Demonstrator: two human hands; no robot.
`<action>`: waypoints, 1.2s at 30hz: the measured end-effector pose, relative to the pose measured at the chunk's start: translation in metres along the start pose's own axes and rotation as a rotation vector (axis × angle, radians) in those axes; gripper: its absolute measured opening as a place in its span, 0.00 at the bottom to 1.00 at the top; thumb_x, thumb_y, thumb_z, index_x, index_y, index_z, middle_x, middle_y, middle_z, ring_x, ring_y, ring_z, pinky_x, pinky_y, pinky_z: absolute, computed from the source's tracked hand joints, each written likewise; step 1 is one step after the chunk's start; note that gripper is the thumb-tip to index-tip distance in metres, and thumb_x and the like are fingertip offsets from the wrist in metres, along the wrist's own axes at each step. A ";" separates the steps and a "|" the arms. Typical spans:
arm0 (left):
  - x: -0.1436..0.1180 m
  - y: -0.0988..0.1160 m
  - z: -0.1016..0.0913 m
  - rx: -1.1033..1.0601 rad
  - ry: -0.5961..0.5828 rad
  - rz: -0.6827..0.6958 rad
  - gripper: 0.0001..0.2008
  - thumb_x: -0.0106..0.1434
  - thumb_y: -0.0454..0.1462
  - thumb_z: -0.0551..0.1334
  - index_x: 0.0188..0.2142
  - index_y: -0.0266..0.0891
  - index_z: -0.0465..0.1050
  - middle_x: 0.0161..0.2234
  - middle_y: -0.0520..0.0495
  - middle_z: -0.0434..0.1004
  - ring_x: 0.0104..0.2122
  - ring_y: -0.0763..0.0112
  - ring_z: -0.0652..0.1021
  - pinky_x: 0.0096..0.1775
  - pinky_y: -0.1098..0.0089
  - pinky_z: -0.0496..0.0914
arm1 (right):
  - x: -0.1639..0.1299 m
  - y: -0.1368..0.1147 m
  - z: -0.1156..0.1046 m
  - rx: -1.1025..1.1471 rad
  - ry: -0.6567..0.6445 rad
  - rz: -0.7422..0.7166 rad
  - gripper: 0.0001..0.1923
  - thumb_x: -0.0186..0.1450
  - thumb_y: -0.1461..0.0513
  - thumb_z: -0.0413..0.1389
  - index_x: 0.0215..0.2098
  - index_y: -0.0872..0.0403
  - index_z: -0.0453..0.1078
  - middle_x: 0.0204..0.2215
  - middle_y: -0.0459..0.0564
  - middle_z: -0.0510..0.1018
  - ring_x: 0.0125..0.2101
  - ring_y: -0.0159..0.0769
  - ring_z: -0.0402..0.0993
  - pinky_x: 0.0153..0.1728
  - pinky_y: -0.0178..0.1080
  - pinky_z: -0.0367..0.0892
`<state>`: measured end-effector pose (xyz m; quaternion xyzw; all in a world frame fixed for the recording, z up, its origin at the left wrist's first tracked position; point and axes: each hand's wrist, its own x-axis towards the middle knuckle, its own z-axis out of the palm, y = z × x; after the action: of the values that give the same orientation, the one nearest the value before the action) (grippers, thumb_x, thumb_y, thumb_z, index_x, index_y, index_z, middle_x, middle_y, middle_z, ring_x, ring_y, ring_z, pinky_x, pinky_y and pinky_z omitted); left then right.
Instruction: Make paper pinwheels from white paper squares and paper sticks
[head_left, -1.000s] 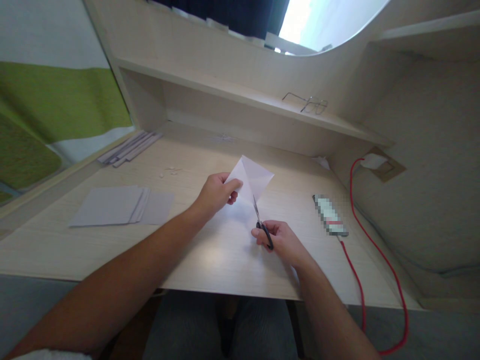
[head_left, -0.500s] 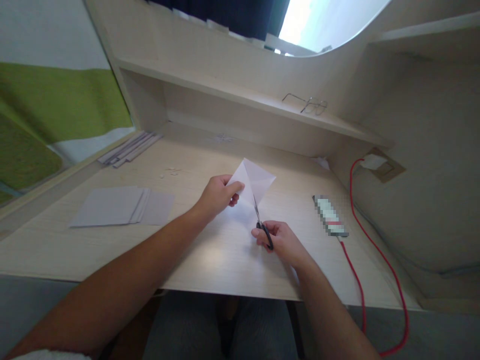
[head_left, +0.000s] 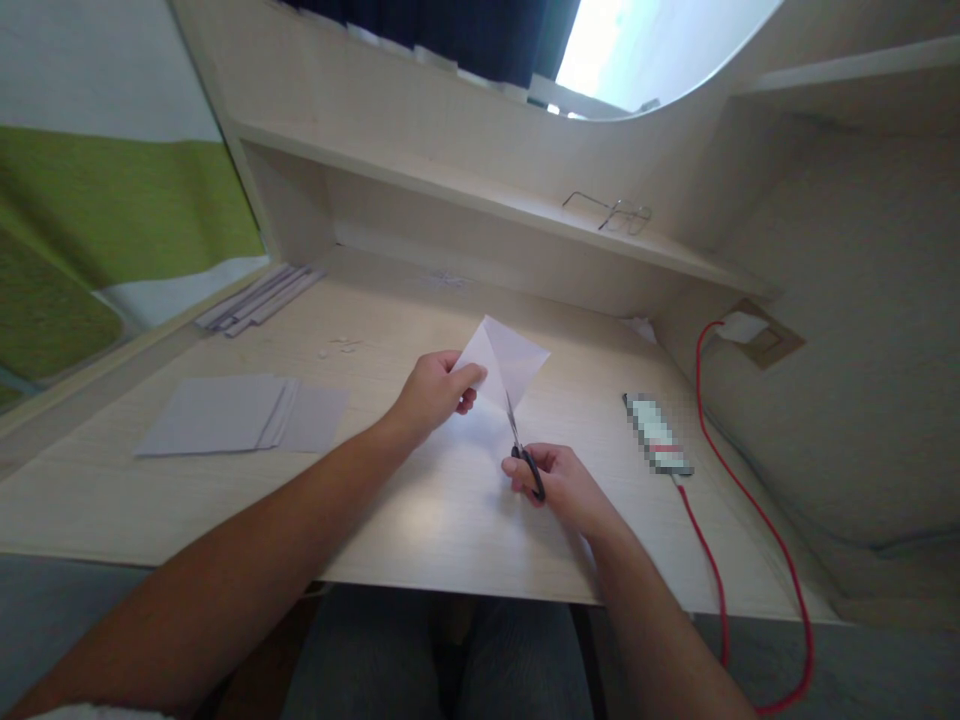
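Over the middle of the desk, my left hand [head_left: 442, 385] pinches the left side of a white sheet of paper [head_left: 521, 355] between thumb and fingers. The paper is held up with a corner pointing away from me, and a line runs down it from that corner. My right hand [head_left: 559, 475] is wrapped round the black handles of a pair of scissors [head_left: 530, 470]. Their metal blades point away from me and meet the paper's near edge. Whether the blades are fully closed is hard to make out.
On the desk [head_left: 420, 540] at left lie a stack of paper sheets [head_left: 217, 412], paper strips [head_left: 262, 298] and small scraps [head_left: 341, 347]. At right are a phone [head_left: 656, 435] and a red cable [head_left: 750, 490]. Eyeglasses [head_left: 626, 215] rest on the shelf [head_left: 465, 185].
Both hands, the paper and the scissors keep nearly the same position. The whole view has shifted very slightly.
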<state>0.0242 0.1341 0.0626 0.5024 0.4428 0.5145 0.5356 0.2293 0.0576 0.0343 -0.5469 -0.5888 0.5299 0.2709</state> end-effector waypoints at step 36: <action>0.000 -0.001 -0.001 -0.019 -0.026 0.013 0.11 0.52 0.40 0.65 0.20 0.38 0.68 0.16 0.54 0.66 0.15 0.78 0.64 0.18 0.74 0.57 | -0.001 -0.010 0.002 0.014 -0.025 -0.011 0.23 0.59 0.44 0.64 0.26 0.56 0.74 0.18 0.43 0.69 0.20 0.30 0.61 0.24 0.36 0.57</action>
<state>0.0239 0.1345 0.0614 0.5068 0.4276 0.5157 0.5425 0.2242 0.0581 0.0435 -0.5351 -0.5915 0.5392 0.2703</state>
